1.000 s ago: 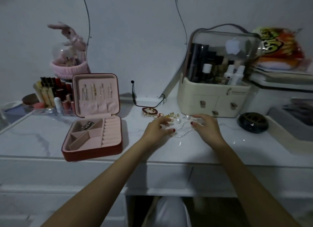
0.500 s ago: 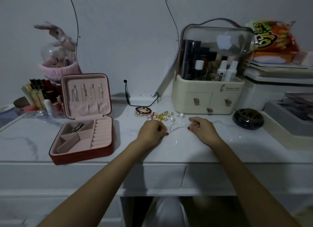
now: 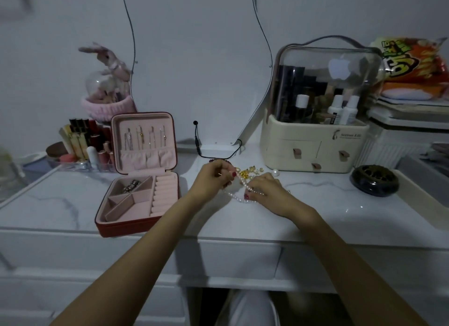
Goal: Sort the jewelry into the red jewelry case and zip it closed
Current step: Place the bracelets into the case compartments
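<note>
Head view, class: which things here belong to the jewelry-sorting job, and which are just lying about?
Job: red jewelry case, open; pearl strand, held by left hand and right hand; gold pieces; loose pearl.

Lying about: cosmetics organizer; lipsticks; black dish; snack bag.

Dim room, plain pale wall [image 3: 194, 46], white marble-topped vanity [image 3: 60, 204] with drawers.

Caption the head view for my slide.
Both hands hold a pearl strand beside the open red case.

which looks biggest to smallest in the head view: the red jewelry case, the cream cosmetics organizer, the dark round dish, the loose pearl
1. cream cosmetics organizer
2. red jewelry case
3. dark round dish
4. loose pearl

All stand at similar depth, so the order seems safe.
</note>
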